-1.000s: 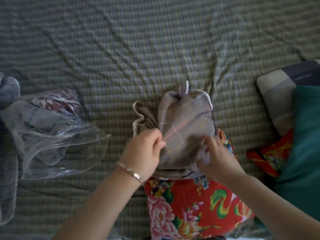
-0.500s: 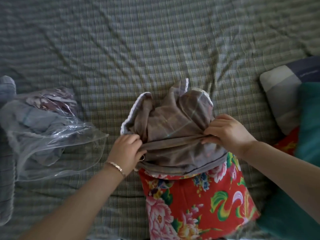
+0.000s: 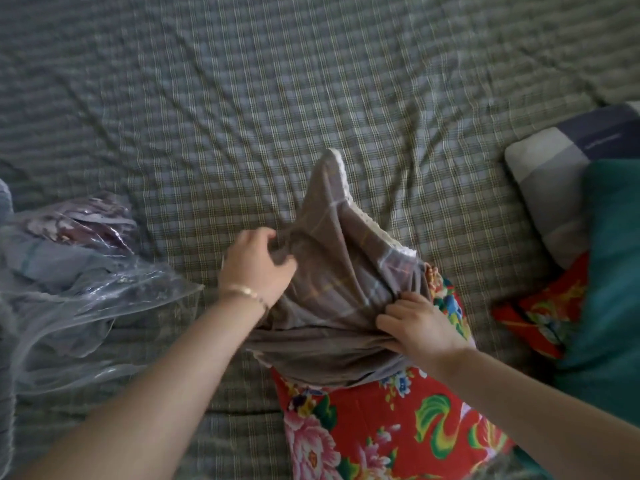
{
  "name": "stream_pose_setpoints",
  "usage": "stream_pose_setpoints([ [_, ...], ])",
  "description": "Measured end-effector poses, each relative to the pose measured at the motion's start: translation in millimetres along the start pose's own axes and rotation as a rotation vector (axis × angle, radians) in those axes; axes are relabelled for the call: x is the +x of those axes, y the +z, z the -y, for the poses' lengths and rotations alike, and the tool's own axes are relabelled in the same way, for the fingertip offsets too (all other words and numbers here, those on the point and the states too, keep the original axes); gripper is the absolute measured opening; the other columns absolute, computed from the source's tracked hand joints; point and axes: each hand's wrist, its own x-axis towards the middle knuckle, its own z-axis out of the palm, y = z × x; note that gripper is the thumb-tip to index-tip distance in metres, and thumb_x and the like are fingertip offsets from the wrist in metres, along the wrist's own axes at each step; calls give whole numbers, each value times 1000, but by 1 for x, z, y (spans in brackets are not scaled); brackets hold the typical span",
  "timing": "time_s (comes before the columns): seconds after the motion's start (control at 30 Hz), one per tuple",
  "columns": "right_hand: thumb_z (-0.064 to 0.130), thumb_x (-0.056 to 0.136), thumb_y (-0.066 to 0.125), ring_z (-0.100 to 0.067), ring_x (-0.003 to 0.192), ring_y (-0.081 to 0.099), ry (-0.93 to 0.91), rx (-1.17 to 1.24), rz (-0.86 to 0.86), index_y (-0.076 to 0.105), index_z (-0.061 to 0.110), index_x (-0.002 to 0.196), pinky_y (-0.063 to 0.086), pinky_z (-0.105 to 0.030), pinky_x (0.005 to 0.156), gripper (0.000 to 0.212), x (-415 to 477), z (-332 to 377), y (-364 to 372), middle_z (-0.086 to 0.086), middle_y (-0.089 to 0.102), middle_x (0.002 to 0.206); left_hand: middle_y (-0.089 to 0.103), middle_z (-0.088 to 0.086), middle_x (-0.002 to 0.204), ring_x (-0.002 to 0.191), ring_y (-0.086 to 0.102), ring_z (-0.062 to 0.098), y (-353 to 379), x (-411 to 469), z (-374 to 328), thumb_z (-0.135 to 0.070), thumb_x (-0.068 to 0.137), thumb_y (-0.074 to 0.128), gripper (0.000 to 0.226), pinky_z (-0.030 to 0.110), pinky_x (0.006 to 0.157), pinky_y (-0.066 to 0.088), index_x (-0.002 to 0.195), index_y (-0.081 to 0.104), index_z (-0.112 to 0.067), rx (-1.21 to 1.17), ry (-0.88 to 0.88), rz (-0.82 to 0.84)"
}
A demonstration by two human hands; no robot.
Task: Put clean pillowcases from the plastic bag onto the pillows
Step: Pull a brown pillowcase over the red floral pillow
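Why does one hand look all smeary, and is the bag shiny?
Head view: the left hand is smeared by motion blur, the right hand a bit sharper; the bag shows pale glare streaks; the light is dim and soft.

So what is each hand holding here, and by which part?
Both hold the grey pillowcase over the red floral pillow. The right hand pinches its bunched lower edge; the left hand grips the bunched cloth on its left side.
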Motion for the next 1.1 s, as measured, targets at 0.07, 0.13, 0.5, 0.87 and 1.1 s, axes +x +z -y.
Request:
stream_pose_setpoints([
  [0.07,40,78,51,-18,55,56,25,57,-4,59,16,61,37,-24,69,30,-2,0,2,2,54,58,56,3,125,111,55,22,3,20,-33,-48,74,68,62,31,93,45,124,52,-16,62,46,330],
  [0.13,53,80,51,-11,62,49,173,238,-55,59,14,64,36,-19,67,43,-3,-2,-1,4,54,61,60,4,118,106,57,24,20,23,-51,-46,75,66,46,31,84,46,109,56,-16,315,122,441],
  [0.5,46,88,56,-20,62,57,1639,1275,-13,62,12,78,51,-30,58,37,29,-27,-10,-8,56,70,66,22,85,80,60,40,2,-31,6,-7,73,70,26,28,61,30,96,60,-1,-30,137,-181],
  [0.87,40,90,54,-24,80,68,1689,1915,-102,66,7,99,52,-33,64,37,90,-30,-37,-11,71,95,27,-17,55,56,33,18,-42,-66,37,-21,66,43,10,12,42,11,64,37,-13,-11,535,-322],
  [1.1,29,92,55,-15,47,64,1813,1722,-436,63,17,84,52,-27,38,17,29,-52,-56,-2,68,58,66,23,81,72,60,29,-71,-39,15,-20,77,60,31,24,61,32,93,63,7,-236,184,-514],
])
